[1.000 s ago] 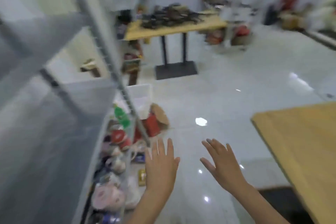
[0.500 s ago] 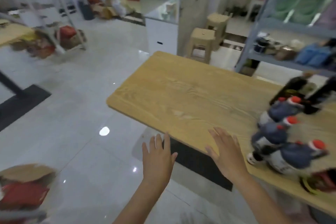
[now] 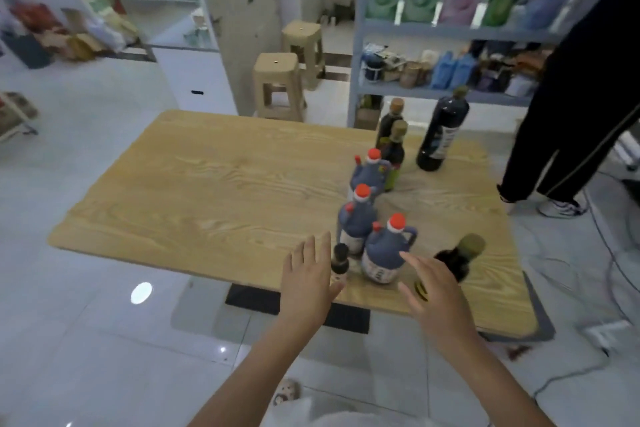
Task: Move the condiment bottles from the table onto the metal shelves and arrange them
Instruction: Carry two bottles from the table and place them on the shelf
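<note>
Fingers of our left hand and right hand spread straight, empty, flanking the nearest red-capped jug. Under that jug lies the tabletop; a tall dark bottle stands well behind it, a small dark bottle just left.
</note>
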`<state>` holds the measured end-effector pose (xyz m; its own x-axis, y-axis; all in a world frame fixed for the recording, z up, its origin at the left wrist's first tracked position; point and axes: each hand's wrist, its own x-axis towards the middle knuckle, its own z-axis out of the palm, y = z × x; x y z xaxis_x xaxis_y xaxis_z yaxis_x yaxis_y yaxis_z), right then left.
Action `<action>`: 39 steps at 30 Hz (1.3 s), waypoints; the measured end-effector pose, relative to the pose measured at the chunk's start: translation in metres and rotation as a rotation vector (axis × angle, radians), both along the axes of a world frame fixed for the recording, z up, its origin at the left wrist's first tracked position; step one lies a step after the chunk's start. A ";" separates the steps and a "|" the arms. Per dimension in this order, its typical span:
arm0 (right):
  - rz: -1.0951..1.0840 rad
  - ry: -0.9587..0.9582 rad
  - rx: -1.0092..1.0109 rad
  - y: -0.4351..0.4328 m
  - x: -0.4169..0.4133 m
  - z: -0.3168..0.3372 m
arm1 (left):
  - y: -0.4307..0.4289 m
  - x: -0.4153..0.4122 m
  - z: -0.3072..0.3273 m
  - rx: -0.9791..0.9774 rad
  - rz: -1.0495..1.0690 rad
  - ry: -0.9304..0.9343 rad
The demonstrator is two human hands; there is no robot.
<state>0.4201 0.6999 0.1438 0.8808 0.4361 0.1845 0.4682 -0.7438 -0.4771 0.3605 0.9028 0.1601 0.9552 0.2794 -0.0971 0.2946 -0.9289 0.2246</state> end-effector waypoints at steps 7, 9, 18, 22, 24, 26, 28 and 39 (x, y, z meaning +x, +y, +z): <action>-0.532 0.207 0.337 -0.067 0.038 -0.023 | -0.044 0.062 0.000 -0.091 -0.204 -0.188; -0.508 0.360 0.330 -0.074 0.051 -0.036 | -0.052 0.078 -0.002 -0.137 -0.221 -0.163; -0.401 0.637 0.481 -0.063 0.073 -0.061 | -0.058 0.120 -0.018 -0.377 -0.099 -0.084; -0.409 0.654 0.505 -0.063 0.078 -0.063 | -0.060 0.123 -0.019 -0.424 -0.043 -0.095; -0.425 0.652 0.521 -0.066 0.079 -0.065 | -0.061 0.123 -0.017 -0.441 -0.014 -0.102; -0.435 0.658 0.538 -0.070 0.079 -0.067 | -0.065 0.121 -0.016 -0.424 -0.011 -0.118; -0.437 0.660 0.552 -0.075 0.078 -0.067 | -0.068 0.117 -0.015 -0.417 -0.008 -0.130; -0.349 0.877 0.777 -0.119 0.080 -0.038 | -0.092 0.094 0.000 -0.489 -0.009 -0.171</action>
